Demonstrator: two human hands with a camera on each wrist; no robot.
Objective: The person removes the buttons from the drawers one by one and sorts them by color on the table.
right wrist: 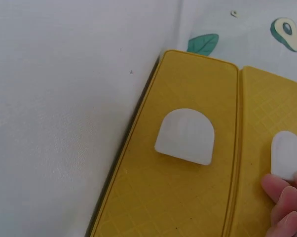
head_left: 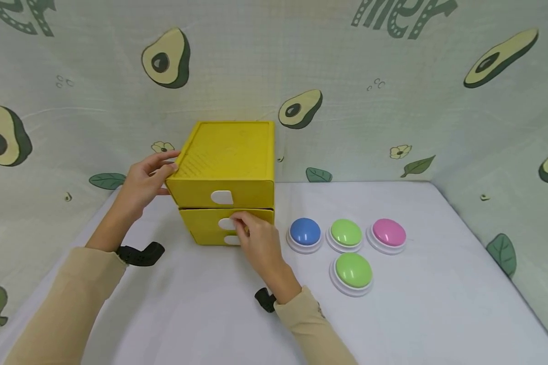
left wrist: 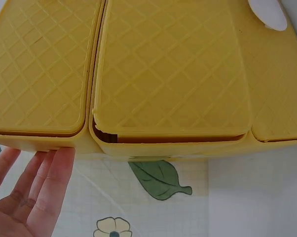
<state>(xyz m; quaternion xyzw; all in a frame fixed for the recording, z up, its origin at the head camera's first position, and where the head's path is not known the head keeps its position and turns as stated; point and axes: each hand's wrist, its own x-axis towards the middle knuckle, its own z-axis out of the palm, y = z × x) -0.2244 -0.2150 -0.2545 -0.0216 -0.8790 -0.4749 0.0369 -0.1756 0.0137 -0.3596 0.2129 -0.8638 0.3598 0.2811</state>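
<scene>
The relation that matters is between the right hand (head_left: pixel 260 243) and the middle tab handle (head_left: pixel 226 224): the handle sits right at the fingertips, and the drawer runs back from there, away from the right hand. Thumb and fingers pinch this white handle, so the right hand is the nearer one to it. The yellow drawer cabinet (head_left: pixel 233 147) stands ahead of both hands, mostly between them, its front turned toward the right hand. Which of its sides is longest I cannot tell.

The left hand (head_left: pixel 143 182) grips nothing; its fingers lie fairly straight against the upper left side of the cabinet. Along the middle drawer front (left wrist: pixel 170 69) a narrow dark gap shows, seen from the left wrist.

Counted: one cabinet, three drawers and three white handles, with the top tab handle (head_left: pixel 221 197) above the one pinched and the bottom tab handle (head_left: pixel 232 240) just below it. To the right of the right hand, four domed push buttons rest on the counter (head_left: pixel 438 304): one blue button (head_left: pixel 305 231), one pink button (head_left: pixel 389 232) and two green ones, the far green button (head_left: pixel 346 232) and the near green button (head_left: pixel 353 270). Beyond both hands hangs one avocado-print cloth (head_left: pixel 237 66).
</scene>
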